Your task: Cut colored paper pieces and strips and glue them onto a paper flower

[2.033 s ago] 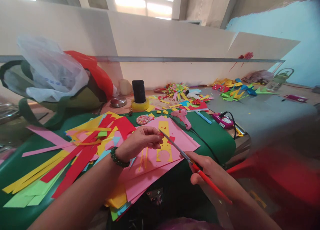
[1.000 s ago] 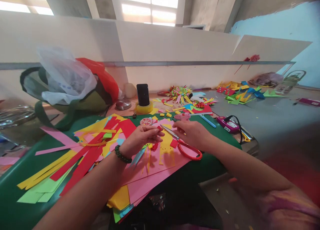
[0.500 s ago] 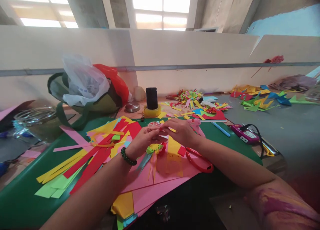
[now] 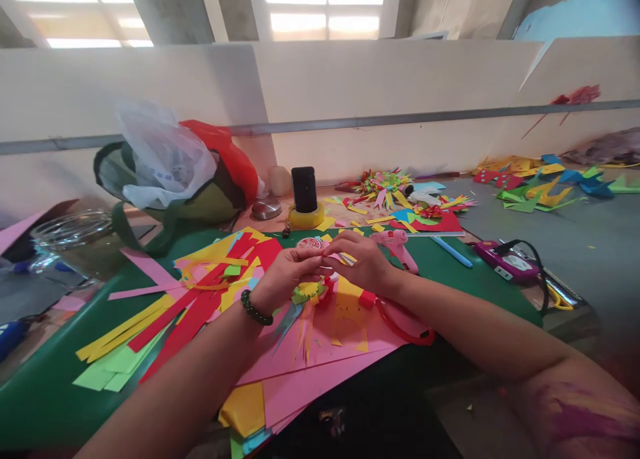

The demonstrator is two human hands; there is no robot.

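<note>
Head | left hand (image 4: 290, 272), right hand (image 4: 365, 262): 2 | pinched red scrap (image 4: 324, 252): 1

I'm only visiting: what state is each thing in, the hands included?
Left hand: pinching a small red piece.
Right hand: fingertips at that piece, grip unclear.
Scissors: partly hidden, blades open or shut unclear.
Phone: upright, screen dark.
Tape roll: lying flat.
Glue gun: lying down.
Bag: open, stuffed.
Paper strips: loose, overlapping.
Pink paper: flat, stacked.

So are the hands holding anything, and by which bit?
Yes: a small red paper piece, pinched between the left hand and right hand. Only a bit of red shows, so which part cannot be told.
</note>
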